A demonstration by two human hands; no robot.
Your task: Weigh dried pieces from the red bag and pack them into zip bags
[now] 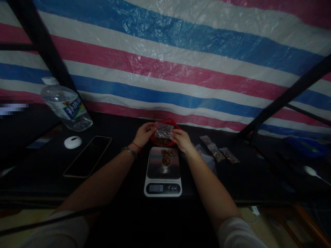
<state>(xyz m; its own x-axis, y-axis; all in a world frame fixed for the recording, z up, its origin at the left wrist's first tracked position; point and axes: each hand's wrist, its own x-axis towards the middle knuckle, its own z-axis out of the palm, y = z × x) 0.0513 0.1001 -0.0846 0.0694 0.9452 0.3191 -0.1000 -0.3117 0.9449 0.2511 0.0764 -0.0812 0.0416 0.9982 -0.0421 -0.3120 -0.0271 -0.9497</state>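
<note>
A small clear zip bag is stretched between my two hands, above a red bowl that contains small brown pieces. My left hand pinches the bag's left edge, and my right hand grips its right edge. No contents show inside the bag. Just nearer to me stands a white kitchen scale with a metal top and a lit display, its digits hard to read. On its plate lie brown pieces, with a small cup of them in front.
Several filled bags lie to the right, beside flat clear bags. On the left are a phone, a white earbud case and a plastic bottle. Striped sheeting closes off the back; dark metal poles slant at both sides.
</note>
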